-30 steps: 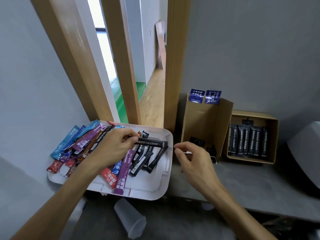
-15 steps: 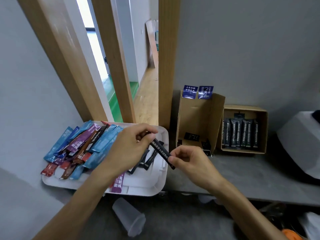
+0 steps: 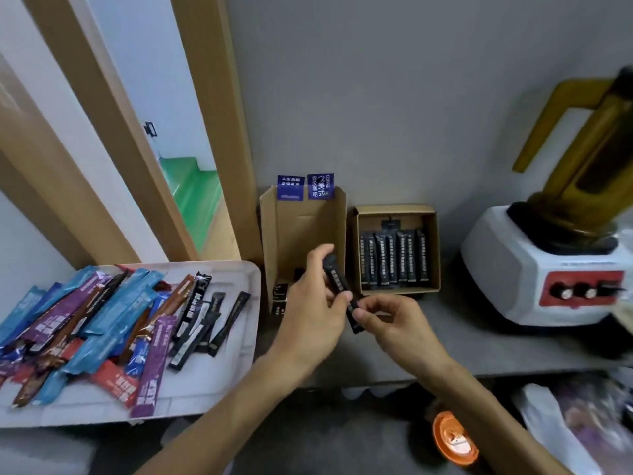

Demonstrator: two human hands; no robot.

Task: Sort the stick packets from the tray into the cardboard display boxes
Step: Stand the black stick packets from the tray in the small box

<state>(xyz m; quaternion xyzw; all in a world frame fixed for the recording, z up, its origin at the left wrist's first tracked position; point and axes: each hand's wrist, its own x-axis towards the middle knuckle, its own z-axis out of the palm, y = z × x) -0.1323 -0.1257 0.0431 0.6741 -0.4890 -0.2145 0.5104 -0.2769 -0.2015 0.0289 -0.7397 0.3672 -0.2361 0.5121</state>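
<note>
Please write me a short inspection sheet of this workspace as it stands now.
Surface: grey counter.
Job's things: white tray heaped with mixed stick packets; tall cardboard box nearly empty; low cardboard box with a row of black packets.
Clutter: blender; orange lid below.
Grippers: left hand and right hand share one black packet.
Cables: nothing seen.
Surroundings: grey wall, wooden door frame.

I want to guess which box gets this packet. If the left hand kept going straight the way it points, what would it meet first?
Likely the taller open cardboard box: the left hand, holding the black stick packet with the right hand, points at its opening; depth is unclear.
</note>
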